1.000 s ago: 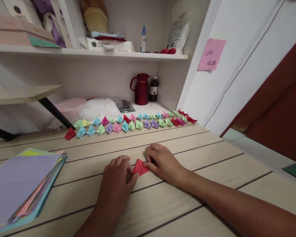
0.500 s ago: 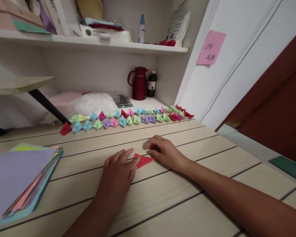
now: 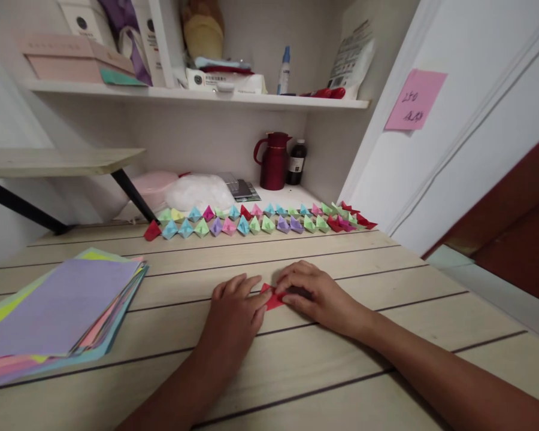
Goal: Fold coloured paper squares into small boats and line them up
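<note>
A small piece of folded red paper (image 3: 275, 300) lies on the slatted wooden table between my two hands. My left hand (image 3: 237, 304) rests on the table with its fingers spread, the index fingertip pressing on the paper's left side. From the right, my right hand (image 3: 317, 292) bends over the paper, its thumb and forefinger closed on the right corner and covering part of it. Beyond my hands stand two rows of small folded paper boats (image 3: 229, 226) in several colours.
A stack of coloured paper sheets (image 3: 63, 305) lies at the left. A red jug (image 3: 273, 161) and a dark bottle (image 3: 296, 163) stand at the back, under a white shelf (image 3: 287, 102). A pink note (image 3: 415, 100) hangs on the wall. A black-legged wooden stand (image 3: 63, 163) is at the back left.
My right hand has moved in to the red paper and closed on its right corner. My left hand stays on its left side. The whole view has shifted a little.
</note>
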A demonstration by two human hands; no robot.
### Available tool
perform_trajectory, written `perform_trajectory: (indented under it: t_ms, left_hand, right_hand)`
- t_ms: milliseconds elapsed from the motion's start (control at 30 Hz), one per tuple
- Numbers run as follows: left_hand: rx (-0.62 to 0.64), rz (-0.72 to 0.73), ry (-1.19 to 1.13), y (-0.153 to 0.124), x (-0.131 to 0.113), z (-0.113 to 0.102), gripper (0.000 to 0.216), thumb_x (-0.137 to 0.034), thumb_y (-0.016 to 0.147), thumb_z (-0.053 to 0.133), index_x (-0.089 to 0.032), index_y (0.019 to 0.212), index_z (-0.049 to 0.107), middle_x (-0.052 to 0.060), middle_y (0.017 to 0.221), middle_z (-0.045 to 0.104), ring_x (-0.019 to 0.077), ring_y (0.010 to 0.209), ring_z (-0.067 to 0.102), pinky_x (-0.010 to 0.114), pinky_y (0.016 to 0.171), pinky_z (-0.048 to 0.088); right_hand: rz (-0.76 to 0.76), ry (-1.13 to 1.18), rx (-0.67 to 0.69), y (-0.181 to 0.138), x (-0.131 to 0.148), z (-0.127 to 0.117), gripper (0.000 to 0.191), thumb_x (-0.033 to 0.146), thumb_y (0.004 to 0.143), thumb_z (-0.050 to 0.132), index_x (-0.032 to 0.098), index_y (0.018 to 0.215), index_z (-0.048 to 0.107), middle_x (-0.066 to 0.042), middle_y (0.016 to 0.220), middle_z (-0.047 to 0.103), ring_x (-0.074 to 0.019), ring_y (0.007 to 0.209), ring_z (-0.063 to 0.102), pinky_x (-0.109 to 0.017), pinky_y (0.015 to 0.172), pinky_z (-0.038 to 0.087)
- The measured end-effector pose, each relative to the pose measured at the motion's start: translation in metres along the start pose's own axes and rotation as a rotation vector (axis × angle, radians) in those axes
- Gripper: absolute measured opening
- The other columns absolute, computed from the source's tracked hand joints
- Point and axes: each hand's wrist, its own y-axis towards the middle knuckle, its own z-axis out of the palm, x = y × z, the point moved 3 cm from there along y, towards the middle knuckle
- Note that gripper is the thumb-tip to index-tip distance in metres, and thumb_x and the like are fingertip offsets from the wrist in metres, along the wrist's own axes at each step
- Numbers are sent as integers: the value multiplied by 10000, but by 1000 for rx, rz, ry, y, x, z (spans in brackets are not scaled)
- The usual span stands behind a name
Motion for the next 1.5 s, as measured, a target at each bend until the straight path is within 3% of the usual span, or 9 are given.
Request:
perform_trajectory:
  t_ms: [133, 400, 733, 1033, 1300, 1500]
  left_hand:
    - [-9, -17, -24, 0, 2, -1, 440, -119, 830, 554, -382, 1163, 667, 14, 1342, 602, 282, 1261, 472, 528, 1014, 356]
    - [-30, -10, -84, -1, 4, -3, 421, -149, 842, 545, -363, 1187, 654, 24, 1337, 604, 274, 1260, 477, 523, 1022, 354]
    - [-28, 11, -80, -5, 2, -8, 356, -199, 877, 516, -314, 1182, 659, 44, 1355, 591, 270, 1279, 458, 521, 1041, 333]
    - [-39, 17, -82, -7, 6, 2, 342, -270, 915, 473, -350, 1208, 630, -10, 1371, 577, 231, 1279, 443, 458, 1049, 303]
    - [-36, 60, -65, -7, 9, 1, 333, -283, 944, 421, -351, 1184, 642, 3, 1362, 579, 252, 1261, 451, 493, 1014, 316]
    - [-28, 31, -112, -4, 15, 4, 365, -300, 969, 360, -324, 1226, 618, 19, 1363, 582, 234, 1283, 440, 473, 1037, 296]
  right_hand:
    - [-24, -55, 80, -2, -1, 4, 177, 195, 859, 643, 241, 1027, 678, -62, 1048, 675, -211, 989, 591, -361, 884, 452]
    - [-114, -235, 46, -2, 2, 12, 160, 166, 897, 584, 244, 979, 697, -51, 1057, 698, -200, 959, 615, -369, 871, 432]
    - [-116, -224, 50, 0, 5, 13, 133, 203, 887, 601, 217, 1006, 659, -73, 1049, 687, -211, 965, 603, -375, 875, 456]
    - [-144, -202, 58, -3, 2, 18, 132, 196, 909, 559, 216, 996, 655, -83, 1086, 675, -229, 1000, 588, -403, 894, 453]
    - [-97, -158, 62, 2, 1, 19, 122, 177, 908, 549, 209, 992, 632, -79, 1022, 664, -219, 982, 575, -385, 883, 444]
    - [-59, -153, 78, 3, 2, 17, 178, 224, 936, 521, 218, 1070, 639, -78, 1082, 644, -221, 1004, 550, -387, 901, 415]
